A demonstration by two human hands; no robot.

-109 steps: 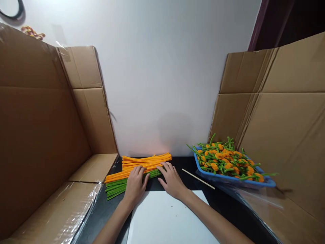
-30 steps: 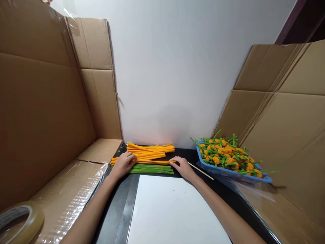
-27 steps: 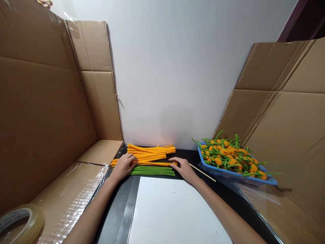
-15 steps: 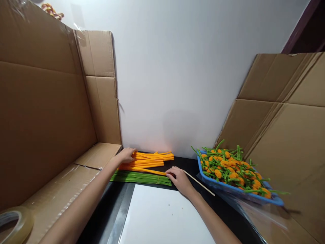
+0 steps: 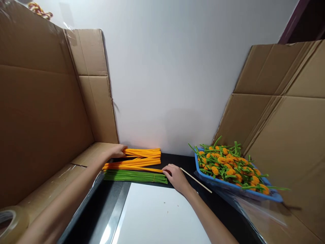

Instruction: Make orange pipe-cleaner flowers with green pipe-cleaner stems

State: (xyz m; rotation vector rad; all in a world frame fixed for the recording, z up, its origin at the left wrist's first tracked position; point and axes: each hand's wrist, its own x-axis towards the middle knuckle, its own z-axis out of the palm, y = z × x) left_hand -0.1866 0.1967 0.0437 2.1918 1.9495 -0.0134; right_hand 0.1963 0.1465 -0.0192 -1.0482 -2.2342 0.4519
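My left hand (image 5: pixel 118 151) is closed around the left end of a bundle of orange pipe cleaners (image 5: pixel 144 153) by the wall. More orange pipe cleaners (image 5: pixel 137 165) lie just in front of that bundle, some slanting across. My right hand (image 5: pixel 177 177) pinches the right tip of one orange pipe cleaner near the table; its fingertips are partly hidden. Directly below runs a row of green pipe cleaners (image 5: pixel 134 176), with a thin band near its right end. A thin wooden stick (image 5: pixel 196 180) lies just right of my right hand.
A blue basket (image 5: pixel 223 184) heaped with orange-and-green pipe cleaner pieces stands at the right. A white board (image 5: pixel 157 217) lies in front of me on the black table. Cardboard panels (image 5: pixel 95 101) flank both sides. A tape roll (image 5: pixel 15 222) sits at lower left.
My left hand has drawn its orange bundle leftward, apart from the other orange pipe cleaners. My right hand stays at the pipe cleaner's tip. The view has shifted slightly.
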